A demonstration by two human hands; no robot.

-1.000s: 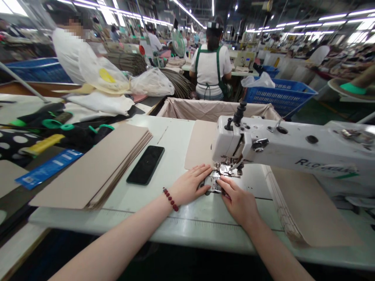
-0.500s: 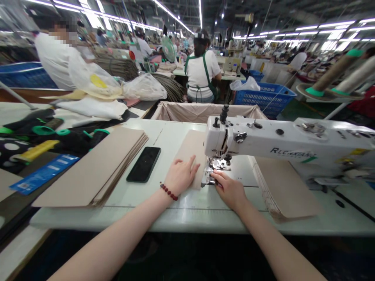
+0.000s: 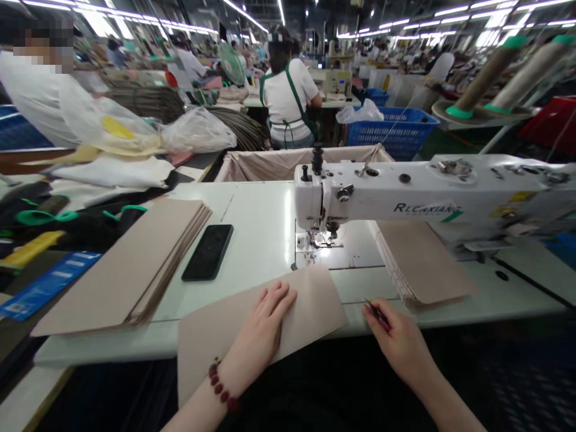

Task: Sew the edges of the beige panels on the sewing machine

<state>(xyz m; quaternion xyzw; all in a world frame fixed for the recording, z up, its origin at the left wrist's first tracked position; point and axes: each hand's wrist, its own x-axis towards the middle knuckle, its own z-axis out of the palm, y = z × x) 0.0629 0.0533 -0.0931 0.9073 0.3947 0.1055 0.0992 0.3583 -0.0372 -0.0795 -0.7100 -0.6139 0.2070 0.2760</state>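
My left hand (image 3: 270, 318) lies palm down with stretched fingers on a beige fabric panel (image 3: 315, 300). The panel sits at the table's front edge, and its near left part hangs over that edge. To the right, my right hand (image 3: 398, 339) is closed round small dark red thread snips (image 3: 380, 317), whose pointed tips show past the fingers. Beyond the panel stands a white sewing machine (image 3: 378, 195). Its needle area and presser foot (image 3: 321, 240) are apart from both hands.
A stack of beige panels (image 3: 130, 264) and a black phone (image 3: 207, 252) lie on the left. Another panel stack (image 3: 423, 264) rests under the machine arm. Behind the table are a cloth-lined bin (image 3: 261, 165), a blue crate (image 3: 387, 129) and a seated co-worker (image 3: 290, 99).
The panel has come away from the needle area toward me and turned sideways under my left hand. My right hand has drawn back from the presser foot, and the snips now show clearly.
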